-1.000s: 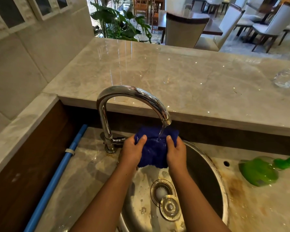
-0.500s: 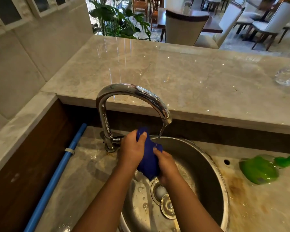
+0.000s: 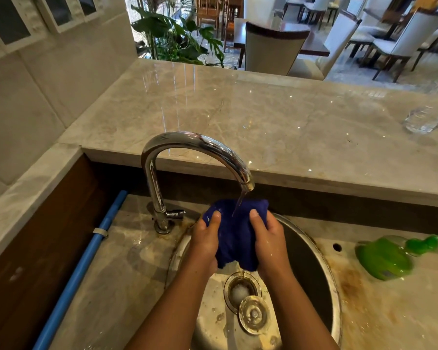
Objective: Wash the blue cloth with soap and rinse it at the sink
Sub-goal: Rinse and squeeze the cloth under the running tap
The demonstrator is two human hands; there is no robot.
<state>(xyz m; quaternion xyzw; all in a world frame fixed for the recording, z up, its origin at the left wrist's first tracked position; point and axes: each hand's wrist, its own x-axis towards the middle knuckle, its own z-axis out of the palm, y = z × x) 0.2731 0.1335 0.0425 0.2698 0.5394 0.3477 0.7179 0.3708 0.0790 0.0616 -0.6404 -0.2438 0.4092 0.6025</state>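
You held blue cloth (image 3: 234, 238) above sink (image 3: 331, 286), under faucet (image 3: 195, 147) stream. Left hand (image 3: 206, 245) gripped its left edge, right hand (image 3: 268, 242) its right edge, thumbs on top. Cloth soaked: likely limp, heavy, maybe slippery; best gripped at bunched side edges. Half second earlier it was scrunched between close hands; now spread.
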